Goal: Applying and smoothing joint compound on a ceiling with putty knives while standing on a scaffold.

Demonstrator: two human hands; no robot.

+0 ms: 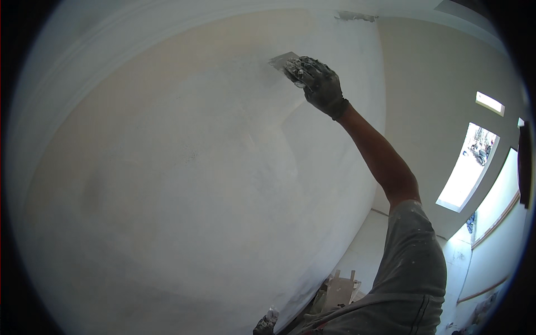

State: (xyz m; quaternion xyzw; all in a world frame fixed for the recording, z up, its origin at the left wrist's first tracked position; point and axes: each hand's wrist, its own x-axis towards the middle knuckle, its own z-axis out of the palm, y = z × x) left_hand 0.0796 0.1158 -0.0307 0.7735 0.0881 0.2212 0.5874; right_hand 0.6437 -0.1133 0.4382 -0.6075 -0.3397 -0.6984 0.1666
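My right hand [318, 84], in a dark glove smeared with white paste, is raised high on the wall. It is closed around a putty knife [283, 59] whose flat, wide blade lies against or very near the surface. The wall [195, 167] has uneven pale patches of white filler over a beige ground. Low at the bottom edge, my left hand [264, 325] shows only in part, also in a dark glove. Its fingers look closed by a pale, paste-covered thing [272, 314], too cut off to name.
Curved moulding [84, 50] borders the wall's upper left. A rough grey patch [357, 16] sits near the top corner. To the right stands a beige side wall [424, 111] with bright window openings [466, 167]. Boards [339, 289] stand low beside my body.
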